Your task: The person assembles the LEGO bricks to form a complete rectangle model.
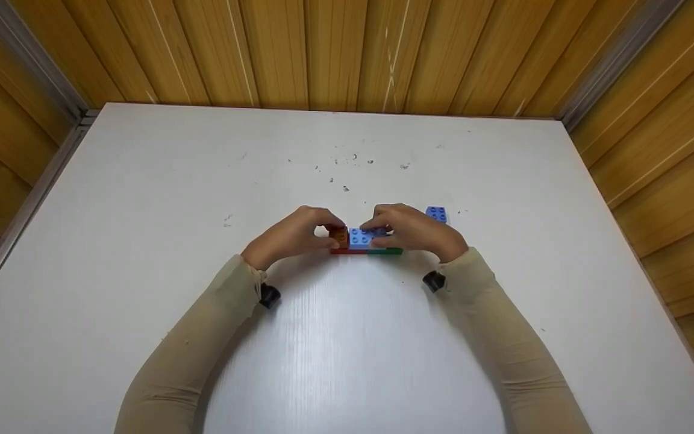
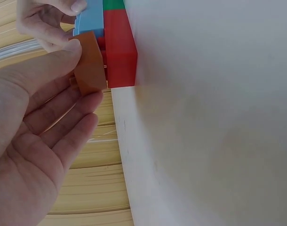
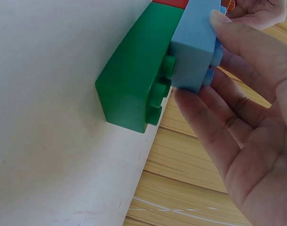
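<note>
My left hand pinches an orange toy brick between thumb and fingers. That brick leans slightly over the end of a red brick, with a narrow gap showing some red studs. My right hand grips a light blue brick by its sides. The light blue brick sits over the red brick and a green brick, which stand end to end on the table. At the green brick's outer end, bare studs show in the right wrist view. Orange and light blue lie side by side in the head view.
Another blue brick lies on the white table just beyond my right wrist. Dark scuff marks dot the tabletop farther back. Wood-look panels rise behind the table's far edge and along its sides.
</note>
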The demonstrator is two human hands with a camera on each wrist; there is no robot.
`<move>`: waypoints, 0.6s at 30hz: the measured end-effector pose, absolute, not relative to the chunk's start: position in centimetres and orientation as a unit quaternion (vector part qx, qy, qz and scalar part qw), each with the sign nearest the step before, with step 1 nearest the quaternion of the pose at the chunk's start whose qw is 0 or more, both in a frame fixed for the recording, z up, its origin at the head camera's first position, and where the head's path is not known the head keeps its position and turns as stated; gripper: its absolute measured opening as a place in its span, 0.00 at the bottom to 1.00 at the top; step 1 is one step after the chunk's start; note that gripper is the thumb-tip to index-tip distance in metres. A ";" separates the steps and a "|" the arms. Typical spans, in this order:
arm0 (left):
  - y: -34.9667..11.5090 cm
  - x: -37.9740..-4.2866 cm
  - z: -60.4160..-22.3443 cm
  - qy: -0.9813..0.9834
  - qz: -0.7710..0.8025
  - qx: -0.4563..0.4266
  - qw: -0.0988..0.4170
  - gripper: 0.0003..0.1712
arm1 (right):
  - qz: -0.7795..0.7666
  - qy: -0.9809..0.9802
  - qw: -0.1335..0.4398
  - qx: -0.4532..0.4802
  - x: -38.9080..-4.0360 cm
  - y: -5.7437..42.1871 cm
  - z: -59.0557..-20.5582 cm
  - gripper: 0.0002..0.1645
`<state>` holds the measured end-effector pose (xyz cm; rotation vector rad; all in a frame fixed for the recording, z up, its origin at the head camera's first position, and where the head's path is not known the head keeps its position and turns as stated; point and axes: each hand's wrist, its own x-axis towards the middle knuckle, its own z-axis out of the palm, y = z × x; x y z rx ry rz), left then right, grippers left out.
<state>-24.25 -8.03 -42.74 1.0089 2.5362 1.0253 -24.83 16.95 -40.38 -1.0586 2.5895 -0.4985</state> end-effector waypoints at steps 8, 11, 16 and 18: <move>-7.9 -24.2 -42.7 0.866 0.348 0.340 0.112 0.18 | -0.177 0.900 0.155 -0.366 -24.9 16.9 -40.4 0.23; -7.9 -24.2 -42.7 0.867 0.345 0.342 0.109 0.18 | -0.179 0.899 0.154 -0.368 -24.9 16.9 -40.4 0.22; -7.8 -24.1 -42.7 0.869 0.339 0.345 0.103 0.18 | -0.179 0.899 0.152 -0.369 -24.9 16.9 -40.4 0.22; -7.7 -24.1 -42.7 0.870 0.338 0.344 0.102 0.18 | -0.179 0.899 0.153 -0.369 -24.9 16.8 -40.4 0.22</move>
